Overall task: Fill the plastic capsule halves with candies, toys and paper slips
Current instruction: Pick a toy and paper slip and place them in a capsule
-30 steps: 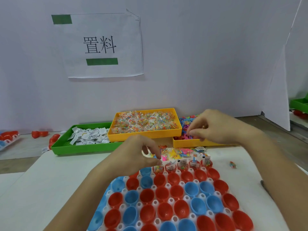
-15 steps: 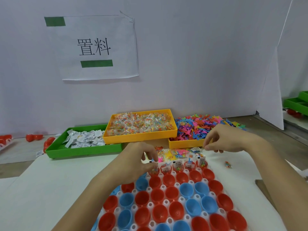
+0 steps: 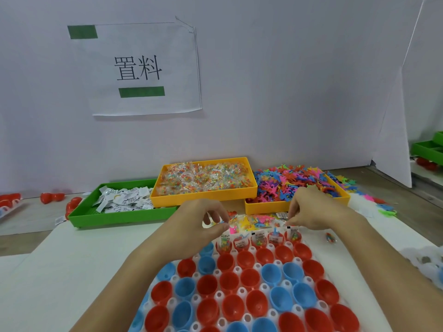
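Left hand [image 3: 203, 220] was curled up with thumb and fingertips pinching a small candy packet [image 3: 221, 224], right at the far-left end of the filled row. Right hand [image 3: 309, 212] was pinching too, but what it had between the fingers was too small to make out, maybe a paper slip. Just under both hands sat the far row of capsule halves [image 3: 259, 240], already stuffed with candy and slips, and closer to the body the rest of the red and blue halves in the white tray [image 3: 239, 269] were bare. Beyond the hands: green tray of paper slips [image 3: 122, 200], yellow tray of candies [image 3: 203, 178], yellow tray of toys [image 3: 294, 183].
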